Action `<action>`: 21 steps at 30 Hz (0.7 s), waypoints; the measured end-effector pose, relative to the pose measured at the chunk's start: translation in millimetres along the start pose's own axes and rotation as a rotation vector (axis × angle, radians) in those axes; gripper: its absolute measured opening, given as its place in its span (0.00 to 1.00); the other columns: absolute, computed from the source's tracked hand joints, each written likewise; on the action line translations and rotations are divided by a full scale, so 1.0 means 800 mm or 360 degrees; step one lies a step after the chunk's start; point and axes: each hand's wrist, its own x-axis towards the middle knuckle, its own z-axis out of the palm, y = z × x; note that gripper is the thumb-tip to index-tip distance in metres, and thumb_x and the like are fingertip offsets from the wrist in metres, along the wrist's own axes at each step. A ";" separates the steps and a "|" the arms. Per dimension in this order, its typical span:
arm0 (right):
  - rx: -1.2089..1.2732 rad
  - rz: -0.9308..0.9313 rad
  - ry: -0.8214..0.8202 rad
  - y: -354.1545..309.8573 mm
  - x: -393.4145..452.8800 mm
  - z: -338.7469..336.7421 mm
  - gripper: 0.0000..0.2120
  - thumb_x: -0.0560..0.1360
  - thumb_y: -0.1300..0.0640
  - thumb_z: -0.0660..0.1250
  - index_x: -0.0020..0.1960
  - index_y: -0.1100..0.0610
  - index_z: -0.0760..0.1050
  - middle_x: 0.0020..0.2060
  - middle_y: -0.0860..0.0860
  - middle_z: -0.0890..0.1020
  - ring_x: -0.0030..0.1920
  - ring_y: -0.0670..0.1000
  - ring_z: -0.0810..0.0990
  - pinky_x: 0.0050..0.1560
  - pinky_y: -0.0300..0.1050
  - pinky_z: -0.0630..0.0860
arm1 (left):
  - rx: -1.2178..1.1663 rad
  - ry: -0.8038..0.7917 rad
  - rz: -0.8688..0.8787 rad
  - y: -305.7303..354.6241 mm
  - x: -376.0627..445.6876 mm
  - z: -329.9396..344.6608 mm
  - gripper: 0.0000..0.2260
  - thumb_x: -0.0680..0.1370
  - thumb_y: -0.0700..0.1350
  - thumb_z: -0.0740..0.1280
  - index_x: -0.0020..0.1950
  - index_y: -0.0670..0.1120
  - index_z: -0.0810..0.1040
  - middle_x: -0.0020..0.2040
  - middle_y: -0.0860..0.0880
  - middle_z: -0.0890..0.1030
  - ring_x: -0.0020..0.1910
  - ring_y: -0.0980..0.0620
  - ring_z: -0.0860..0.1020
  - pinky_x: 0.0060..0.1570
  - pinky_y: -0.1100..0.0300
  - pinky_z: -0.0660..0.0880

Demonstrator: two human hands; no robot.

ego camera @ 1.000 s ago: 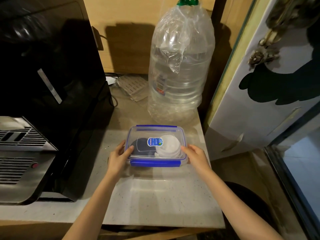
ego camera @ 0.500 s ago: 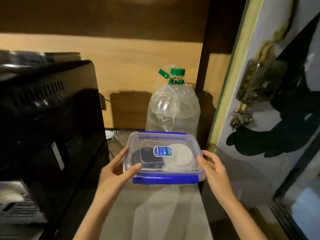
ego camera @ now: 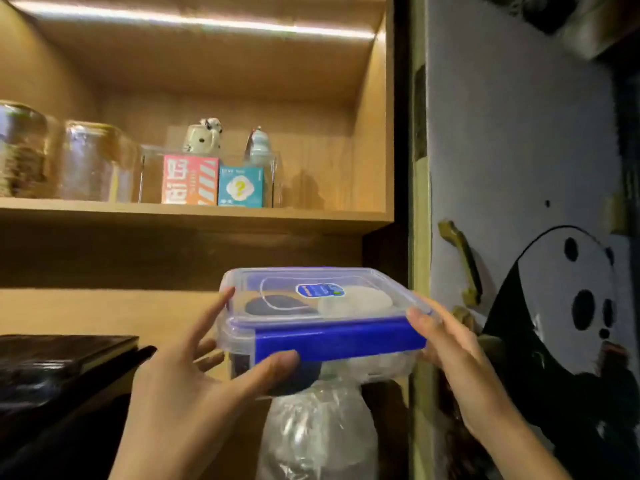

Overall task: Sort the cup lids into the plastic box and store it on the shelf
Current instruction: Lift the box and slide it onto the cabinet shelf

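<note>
I hold a clear plastic box (ego camera: 322,327) with a blue clip-on lid in the air, below the wooden shelf (ego camera: 194,216). Through its lid show a dark cup lid (ego camera: 273,305) on the left and a white cup lid (ego camera: 360,301) on the right. My left hand (ego camera: 194,379) grips the box's left side, thumb under the front edge. Against the right side presses my right hand (ego camera: 450,344). The box is level and closed.
On the shelf stand glass jars (ego camera: 86,161) at the left and a clear case with a pink box (ego camera: 189,180), a teal box (ego camera: 240,187) and small figurines. The shelf's right part (ego camera: 329,202) is bare. A large water bottle (ego camera: 315,431) stands below. A black appliance (ego camera: 52,368) sits left, a door (ego camera: 519,168) right.
Both hands have lifted the box from the counter up toward the shelf. The view has tilted up, so the shelf and its items have come into sight.
</note>
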 end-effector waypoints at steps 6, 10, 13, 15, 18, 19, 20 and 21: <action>0.0048 -0.0296 0.0212 -0.068 0.077 0.016 0.28 0.67 0.37 0.61 0.61 0.52 0.69 0.47 0.50 0.82 0.45 0.46 0.83 0.36 0.36 0.79 | 0.0384 0.0233 0.0459 0.058 0.077 0.014 0.40 0.56 0.73 0.64 0.66 0.63 0.65 0.60 0.53 0.71 0.55 0.54 0.70 0.42 0.61 0.72; 0.0145 -0.0313 0.0281 -0.097 0.142 0.028 0.15 0.74 0.42 0.60 0.55 0.50 0.70 0.47 0.49 0.80 0.49 0.49 0.82 0.45 0.42 0.80 | 0.0294 0.0195 0.0533 0.079 0.130 0.029 0.41 0.57 0.69 0.66 0.68 0.61 0.61 0.70 0.45 0.66 0.63 0.46 0.71 0.52 0.50 0.77; 0.0161 -0.0294 0.0327 -0.108 0.190 0.032 0.13 0.75 0.42 0.60 0.53 0.49 0.70 0.46 0.50 0.80 0.49 0.52 0.81 0.52 0.47 0.79 | 0.0346 0.0066 0.0572 0.086 0.162 0.038 0.45 0.59 0.65 0.70 0.72 0.60 0.54 0.73 0.45 0.63 0.69 0.45 0.66 0.61 0.49 0.70; 0.0208 -0.0250 0.0297 -0.110 0.218 0.033 0.13 0.76 0.43 0.59 0.54 0.51 0.70 0.45 0.50 0.79 0.48 0.52 0.81 0.50 0.45 0.79 | 0.0387 -0.0017 0.0604 0.089 0.180 0.045 0.44 0.64 0.53 0.74 0.73 0.55 0.52 0.74 0.46 0.61 0.70 0.45 0.64 0.63 0.50 0.68; 0.0140 -0.0230 0.0247 -0.107 0.254 0.036 0.14 0.77 0.43 0.57 0.53 0.53 0.70 0.41 0.50 0.78 0.42 0.50 0.80 0.44 0.42 0.78 | 0.0524 0.0039 0.0651 0.083 0.205 0.055 0.41 0.67 0.44 0.74 0.74 0.49 0.54 0.73 0.47 0.64 0.69 0.46 0.67 0.61 0.54 0.70; 0.0090 -0.0228 0.0260 -0.105 0.266 0.038 0.14 0.77 0.43 0.56 0.52 0.52 0.69 0.41 0.49 0.78 0.41 0.50 0.80 0.47 0.44 0.78 | 0.0561 0.0090 0.0673 0.079 0.213 0.059 0.39 0.68 0.45 0.74 0.74 0.49 0.56 0.73 0.47 0.65 0.68 0.46 0.68 0.60 0.55 0.71; 0.0049 -0.0217 0.0270 -0.102 0.278 0.040 0.14 0.78 0.42 0.55 0.51 0.53 0.69 0.41 0.50 0.78 0.43 0.51 0.80 0.51 0.47 0.78 | 0.0580 0.0139 0.0697 0.075 0.222 0.062 0.38 0.68 0.46 0.74 0.73 0.49 0.58 0.72 0.46 0.67 0.67 0.47 0.69 0.59 0.56 0.71; 0.0028 -0.0196 0.0276 -0.099 0.290 0.042 0.16 0.78 0.42 0.54 0.51 0.54 0.70 0.43 0.51 0.79 0.46 0.54 0.81 0.54 0.50 0.78 | 0.0586 0.0171 0.0716 0.070 0.230 0.066 0.37 0.68 0.47 0.74 0.72 0.49 0.60 0.71 0.46 0.69 0.66 0.48 0.70 0.57 0.58 0.72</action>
